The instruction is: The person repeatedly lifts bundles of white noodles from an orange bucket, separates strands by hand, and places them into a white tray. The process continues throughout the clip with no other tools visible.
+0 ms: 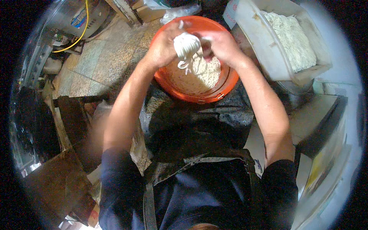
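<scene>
An orange plastic basin (198, 99) sits in front of my knees, with stitch-like wire mends on its near rim. A loose heap of pale noodles (211, 73) lies in its right half, above a brownish bottom. My left hand (164, 47) grips a looped bundle of white noodles (187, 46) over the basin, a few strands dangling below it. Close by on the right, my right hand (224, 47) is curled over the heap. Motion blurs its fingers, so what they hold is unclear.
At the upper right, a grey plastic crate (277, 57) holds a thick mass of noodles (293, 43). A large metal vessel (97, 17) and a yellow hose (87, 23) are at the upper left. Clear plastic bags (181, 13) lie behind the basin. Brown boards (57, 187) stand at my left.
</scene>
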{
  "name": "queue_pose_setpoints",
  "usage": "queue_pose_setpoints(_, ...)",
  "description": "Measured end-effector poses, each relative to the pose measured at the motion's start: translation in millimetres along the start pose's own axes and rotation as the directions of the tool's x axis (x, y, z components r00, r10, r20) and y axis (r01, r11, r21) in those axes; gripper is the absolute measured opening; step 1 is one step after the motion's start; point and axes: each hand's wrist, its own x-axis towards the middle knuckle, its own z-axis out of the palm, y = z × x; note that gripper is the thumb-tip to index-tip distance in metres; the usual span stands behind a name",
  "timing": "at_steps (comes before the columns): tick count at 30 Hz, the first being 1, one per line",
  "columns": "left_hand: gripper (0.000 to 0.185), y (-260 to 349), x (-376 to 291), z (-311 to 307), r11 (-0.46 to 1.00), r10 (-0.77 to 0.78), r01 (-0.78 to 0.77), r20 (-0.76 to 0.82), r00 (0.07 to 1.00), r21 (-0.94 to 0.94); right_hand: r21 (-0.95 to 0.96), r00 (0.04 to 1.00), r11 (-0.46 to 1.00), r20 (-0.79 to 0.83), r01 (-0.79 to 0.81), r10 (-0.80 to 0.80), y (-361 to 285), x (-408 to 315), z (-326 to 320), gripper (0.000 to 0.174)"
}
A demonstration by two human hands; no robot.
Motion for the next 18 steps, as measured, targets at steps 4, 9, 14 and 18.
queue_pose_setpoints(4, 0.014, 3, -10, 34, 0.799, -0.225, 0.313, 0.229, 0.947, -0.514, 0.44, 0.967, 0.862, -0.079, 0.252, -0.242, -60, 0, -8, 0.026)
queue_pose_setpoints(9, 0.019, 18, 3, 46, 0.744, -0.306, 0.055, -0.266, 0.914, -0.666, 0.458, 0.994, 0.885, 0.021, 0.082, -0.103, -7, -13, 31, 0.084)
queue_pose_setpoints(14, 0.017, 19, -10, 66, 0.686, -0.5, 0.24, -0.206, 0.841, -0.686, 0.684, 0.955, 0.714, -0.088, -0.149, 0.283, 54, -14, 67, 0.032)
queue_pose_setpoints(18, 0.012, 13, -31, 87, 0.737, -0.474, 0.179, -0.308, 0.825, -0.652, 0.927, 0.983, 0.369, -0.001, -0.068, 0.184, 64, -8, 61, 0.038)
